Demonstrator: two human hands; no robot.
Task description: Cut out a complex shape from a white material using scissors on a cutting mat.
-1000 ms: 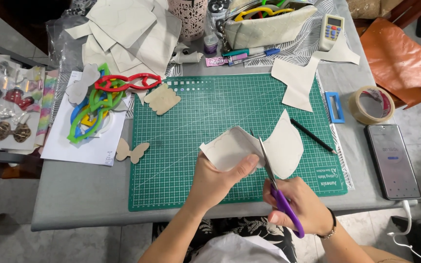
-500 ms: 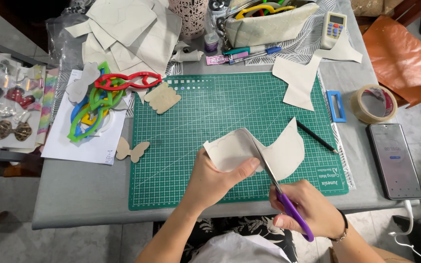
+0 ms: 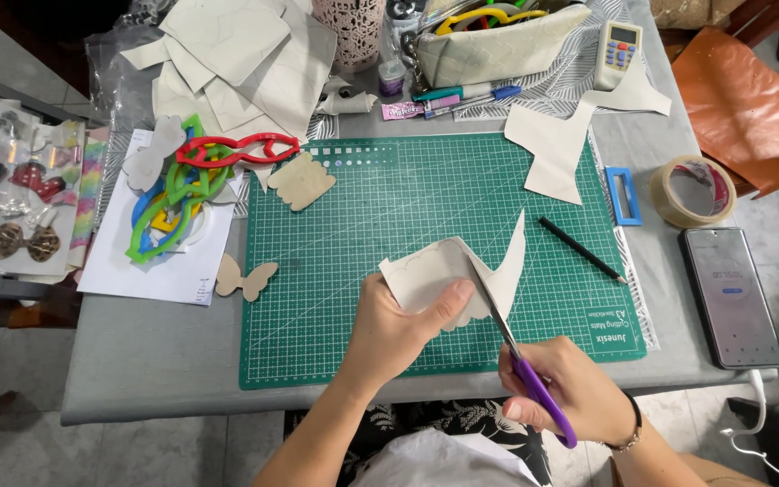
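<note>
Above the green mat [image 3: 362, 271], the left hand [image 3: 389, 329] pinches the cream sheet [image 3: 448, 275] from its left edge, while the right hand [image 3: 570, 392], clenched on purple scissors [image 3: 520, 361], points the blades up-left into the sheet's lower right edge.

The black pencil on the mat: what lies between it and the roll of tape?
In the head view, between the pencil and the tape roll lies a small blue rectangular frame at the green mat's edge.

scissor handles [image 3: 541, 404] inside right hand [image 3: 570, 392], phone screen [image 3: 732, 293] unreadable
</note>
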